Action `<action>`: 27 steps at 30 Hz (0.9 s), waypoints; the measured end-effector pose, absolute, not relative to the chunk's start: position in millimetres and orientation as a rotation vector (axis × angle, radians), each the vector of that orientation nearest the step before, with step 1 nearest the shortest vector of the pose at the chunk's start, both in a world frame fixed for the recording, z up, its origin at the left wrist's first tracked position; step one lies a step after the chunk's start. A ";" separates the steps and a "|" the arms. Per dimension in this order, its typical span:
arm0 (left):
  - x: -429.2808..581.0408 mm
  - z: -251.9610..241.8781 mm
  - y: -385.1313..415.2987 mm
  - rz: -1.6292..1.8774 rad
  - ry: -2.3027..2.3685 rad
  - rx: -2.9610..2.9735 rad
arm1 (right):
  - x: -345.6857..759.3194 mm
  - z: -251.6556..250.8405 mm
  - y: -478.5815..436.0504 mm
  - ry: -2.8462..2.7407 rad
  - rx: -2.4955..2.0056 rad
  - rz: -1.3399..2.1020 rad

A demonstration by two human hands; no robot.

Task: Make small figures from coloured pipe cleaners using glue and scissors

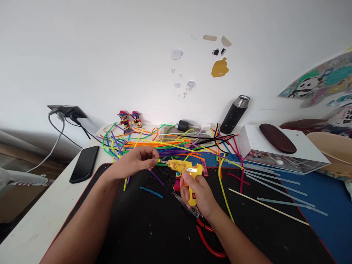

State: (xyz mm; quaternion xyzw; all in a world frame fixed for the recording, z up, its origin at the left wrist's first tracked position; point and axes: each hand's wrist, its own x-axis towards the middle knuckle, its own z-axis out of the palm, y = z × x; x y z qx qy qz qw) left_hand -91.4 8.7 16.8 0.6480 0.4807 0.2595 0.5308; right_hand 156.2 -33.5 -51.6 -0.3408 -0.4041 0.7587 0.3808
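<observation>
My right hand (198, 194) grips the handle of a yellow hot glue gun (184, 168), its nozzle pointing left. My left hand (136, 162) is closed in a pinch on a small green piece (158, 160) held right at the gun's nozzle, above the black mat (143, 227). Behind both hands lies a heap of coloured pipe cleaners (165, 145). Red-handled scissors (205, 229) lie on the mat under my right wrist. A short blue strip (151, 192) and a purple strip (157, 177) lie loose below my left hand.
A black phone (84, 163) lies at the left on the white table. Clear glue sticks (277, 185) and a thin wooden stick (268, 206) lie to the right. A white box (286, 154) with a dark case, a black flask (234, 114), two toy figures (129, 119) and a wall socket (67, 110) are behind.
</observation>
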 end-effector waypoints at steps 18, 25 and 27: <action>-92.2 13.0 11.3 0.621 1.189 1.580 | 156.2 -56.1 -34.4 -1.042 -0.890 1.937; -93.2 11.5 12.0 0.612 1.182 1.587 | 155.7 -56.3 -34.5 -1.037 -0.883 1.934; -93.1 11.7 11.9 0.605 1.187 1.594 | 155.9 -56.6 -34.1 -1.026 -0.881 1.926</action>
